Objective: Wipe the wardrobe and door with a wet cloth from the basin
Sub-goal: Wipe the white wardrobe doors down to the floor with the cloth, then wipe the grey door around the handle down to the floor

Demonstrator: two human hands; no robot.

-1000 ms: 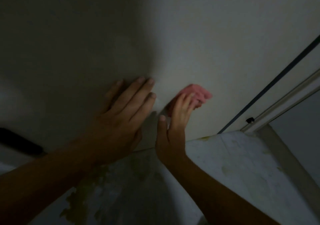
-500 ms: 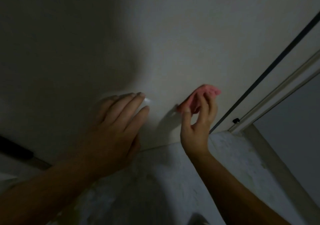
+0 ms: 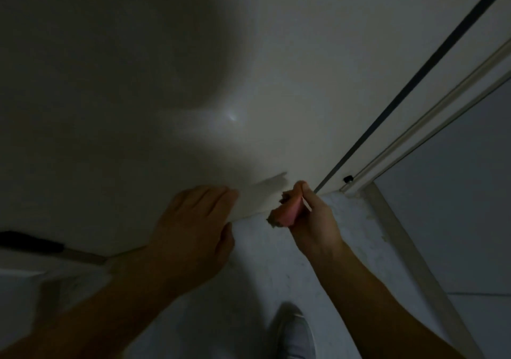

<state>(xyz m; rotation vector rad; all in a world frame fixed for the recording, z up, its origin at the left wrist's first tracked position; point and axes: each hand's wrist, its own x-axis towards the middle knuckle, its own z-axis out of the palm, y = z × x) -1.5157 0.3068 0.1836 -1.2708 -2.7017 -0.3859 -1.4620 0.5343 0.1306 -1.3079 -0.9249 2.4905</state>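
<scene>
A pale, flat panel (image 3: 276, 68), wardrobe or door, fills the upper view in dim light, its bottom edge just above the floor. My left hand (image 3: 193, 226) lies flat and open against the panel's lower edge, fingers pointing up and right. My right hand (image 3: 312, 220) is closed around a bunched pink cloth (image 3: 286, 210) just off the panel's bottom edge, near its right corner. The basin is out of view.
A dark vertical gap (image 3: 409, 82) and a pale frame strip (image 3: 431, 115) run along the panel's right side. The floor (image 3: 262, 275) is whitish and stained. A pale shoe (image 3: 294, 333) shows at the bottom. A dark bar (image 3: 30, 241) sits low left.
My right hand with the cloth has slid down and right from the panel face to its bottom edge. The left hand has shifted down along the panel. The view tilted lower.
</scene>
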